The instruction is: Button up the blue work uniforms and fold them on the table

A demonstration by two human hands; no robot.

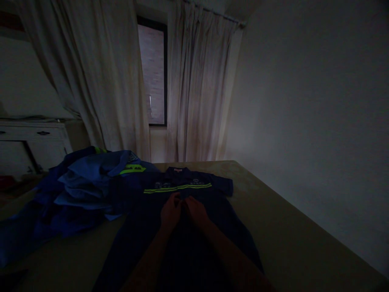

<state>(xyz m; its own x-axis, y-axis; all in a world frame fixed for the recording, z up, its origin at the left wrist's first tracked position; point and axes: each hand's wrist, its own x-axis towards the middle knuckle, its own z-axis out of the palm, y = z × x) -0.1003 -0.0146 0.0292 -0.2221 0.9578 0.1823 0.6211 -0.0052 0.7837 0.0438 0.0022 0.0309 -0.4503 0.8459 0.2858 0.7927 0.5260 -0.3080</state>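
Observation:
A dark blue short-sleeved work shirt (212, 211) lies spread out, front up, its collar at the far end. A yellow-green reflective stripe (194, 186) runs across its chest, with pale printing above. My left hand (171, 209) and my right hand (195, 209) meet at the shirt's middle front, just below the stripe. Both have their fingers bent in a pinch on the front edge of the shirt. The fingertips are close together, and dim light hides the fine detail between them.
The shirt lies on a dull yellowish table (273, 227). A heap of blue clothes (88, 186) with yellow-green strips sits to the left, against the shirt's sleeve. A pale wall (313, 101) borders the right side. Behind stand curtains (200, 89), a window (153, 73) and a white cabinet (45, 142).

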